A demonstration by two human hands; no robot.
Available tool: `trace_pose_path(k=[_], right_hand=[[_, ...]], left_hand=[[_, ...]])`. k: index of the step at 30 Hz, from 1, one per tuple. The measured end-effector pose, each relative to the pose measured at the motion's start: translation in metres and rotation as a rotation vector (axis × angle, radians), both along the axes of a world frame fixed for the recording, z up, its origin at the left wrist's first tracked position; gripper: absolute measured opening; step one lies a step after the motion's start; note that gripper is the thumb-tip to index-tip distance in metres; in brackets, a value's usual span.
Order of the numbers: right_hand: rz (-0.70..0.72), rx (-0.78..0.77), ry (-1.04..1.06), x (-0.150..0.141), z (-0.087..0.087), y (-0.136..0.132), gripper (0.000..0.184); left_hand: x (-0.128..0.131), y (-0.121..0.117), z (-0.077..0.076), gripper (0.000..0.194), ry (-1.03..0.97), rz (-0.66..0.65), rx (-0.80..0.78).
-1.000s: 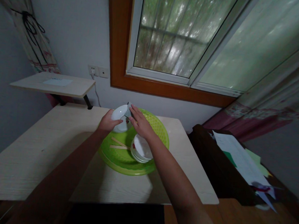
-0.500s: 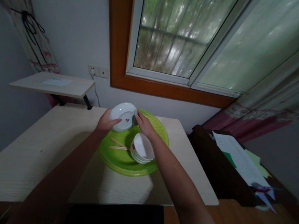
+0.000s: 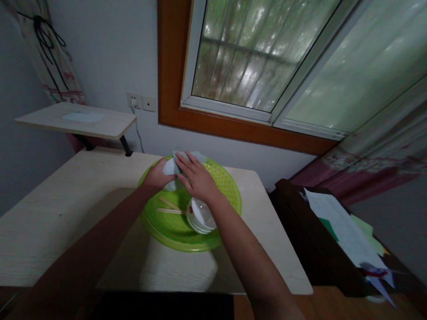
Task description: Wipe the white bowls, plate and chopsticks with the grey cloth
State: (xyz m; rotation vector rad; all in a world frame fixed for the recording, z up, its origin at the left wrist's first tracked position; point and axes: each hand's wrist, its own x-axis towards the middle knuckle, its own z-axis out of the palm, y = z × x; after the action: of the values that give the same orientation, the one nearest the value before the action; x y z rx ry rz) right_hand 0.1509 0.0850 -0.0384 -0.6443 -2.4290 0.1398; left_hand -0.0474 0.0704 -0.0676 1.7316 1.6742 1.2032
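My left hand point(image 3: 156, 177) grips a white plate point(image 3: 168, 167) by its left edge, holding it above the far part of a round green basket point(image 3: 188, 247). Across the plate's face lies a pale grey cloth point(image 3: 199, 156), pressed down by my right hand point(image 3: 197, 179) with its fingers stretched over it. Cloth and fingers hide most of the plate. A small stack of white bowls point(image 3: 200, 219) rests in the basket beneath my right wrist, which partly covers it. Left of the bowls lie light wooden chopsticks point(image 3: 171, 208).
The basket stands on a pale wooden table point(image 3: 94, 210). A raised shelf point(image 3: 72, 119) bears a paper at the back left. Behind are a wall socket point(image 3: 133, 100) and a window point(image 3: 244, 54). Papers point(image 3: 338, 219) lie on dark furniture to the right.
My right hand and the cloth have moved left from the plate's right edge across its face. The plate, its inside plainly visible before, is now mostly covered. Bowls and chopsticks stay put.
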Motion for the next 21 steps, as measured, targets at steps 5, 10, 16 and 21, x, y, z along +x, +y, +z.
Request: trace_pose_path(k=[5,10,16,21], right_hand=[[0.008,-0.025,0.021,-0.002,0.0,0.001,0.052],[-0.075,-0.142,0.21,0.005,-0.006,0.015,0.052],[-0.258,-0.481,0.498,0.017,-0.027,0.036,0.055],[-0.308,-0.667,0.531,0.02,-0.042,0.047,0.059]], left_hand=[[0.003,-0.003,0.004,0.036,-0.002,0.011,0.01],[0.002,-0.003,0.005,0.038,0.025,0.116,-0.007],[-0.003,-0.001,0.002,0.04,-0.043,0.115,0.014],[-0.005,0.002,-0.002,0.042,-0.122,0.115,0.018]])
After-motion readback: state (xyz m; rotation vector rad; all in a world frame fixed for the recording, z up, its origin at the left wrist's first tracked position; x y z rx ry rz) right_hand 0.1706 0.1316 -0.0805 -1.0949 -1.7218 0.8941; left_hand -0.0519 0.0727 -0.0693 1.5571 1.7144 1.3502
